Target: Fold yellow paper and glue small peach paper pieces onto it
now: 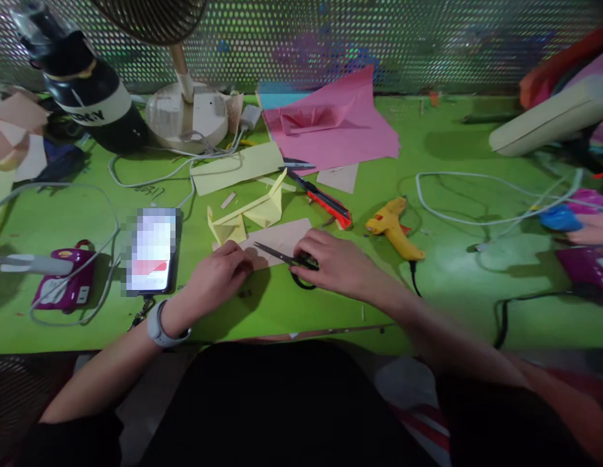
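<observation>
Green table [292,314] at the near edge, and just beyond it both hands are over the work. Left hand [222,275] first: fingers curled in, tips down by the near left part of a pale pink paper strip [288,237]; whether they pinch it or merely press, I can't tell. Right hand [331,258] now, and this one is clear: closed around the handles of dark scissors [276,253], blades pointing left across that strip, toward the other hand. Whether the blades are parted is too fine to make out.

Scissors look stiff and fairly light, probably metal in the blades, so the handle loops are the place to hold, well clear of the points. As for the strip, lying flat on the table between the hands, it should be feather-light, bendy and quick to crease; a gentle pinch at an end or edge ought to do, since a hard squeeze could wrinkle it.

Further out, a yellow folded paper piece [262,213] sits just past the strip, thin and easily crushed, best lifted by a doubled fold. Off to its right, a yellow glue gun [397,232]; beyond the strip, a red cutter knife [331,206]. And at the back, one big pink sheet [353,144], rumpled, near the fan [211,117].
</observation>
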### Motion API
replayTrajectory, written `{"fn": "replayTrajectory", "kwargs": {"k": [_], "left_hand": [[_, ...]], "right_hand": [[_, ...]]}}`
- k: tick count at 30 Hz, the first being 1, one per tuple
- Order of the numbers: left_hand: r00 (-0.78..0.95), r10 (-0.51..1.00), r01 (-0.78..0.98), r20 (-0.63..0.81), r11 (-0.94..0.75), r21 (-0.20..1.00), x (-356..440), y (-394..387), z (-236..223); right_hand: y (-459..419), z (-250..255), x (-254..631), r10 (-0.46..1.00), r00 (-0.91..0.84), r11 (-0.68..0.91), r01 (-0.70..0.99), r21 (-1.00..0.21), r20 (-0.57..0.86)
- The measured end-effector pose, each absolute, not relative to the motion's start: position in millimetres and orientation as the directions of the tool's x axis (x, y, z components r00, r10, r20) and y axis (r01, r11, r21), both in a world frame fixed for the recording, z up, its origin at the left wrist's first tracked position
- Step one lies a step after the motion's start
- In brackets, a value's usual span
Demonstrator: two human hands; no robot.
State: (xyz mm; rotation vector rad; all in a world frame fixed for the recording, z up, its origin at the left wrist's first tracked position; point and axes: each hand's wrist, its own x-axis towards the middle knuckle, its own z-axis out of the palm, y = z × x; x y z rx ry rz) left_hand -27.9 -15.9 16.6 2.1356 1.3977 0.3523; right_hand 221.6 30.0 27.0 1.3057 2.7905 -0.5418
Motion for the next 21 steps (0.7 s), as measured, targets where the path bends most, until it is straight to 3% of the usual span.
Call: {"fn": "replayTrajectory", "kwargs": {"k": [6,15,21], "left_hand": [[0.391,0.916,0.801,-0.092,-0.289,0.524,-28.6,-17.8,19.2],[0.434,0.897,0.738,-0.082,-0.302,0.603,-30.0,-16.2,15.2],[0.433,0.898,0.722,-0.072,-0.298,0.625,-34.7,-16.2,14.6]], "right_hand": [[28.5,29.6,222.7,0.733,-0.657,0.592,0.744,-0.31,-0.175],[24.6,24.6,216.2,0.683,-0.728,0.658,0.649,-0.381,-0.062],[28.4,21.5,220.3,0.711,-0.699,0.661,0.701,-0.269,-0.074]]}}
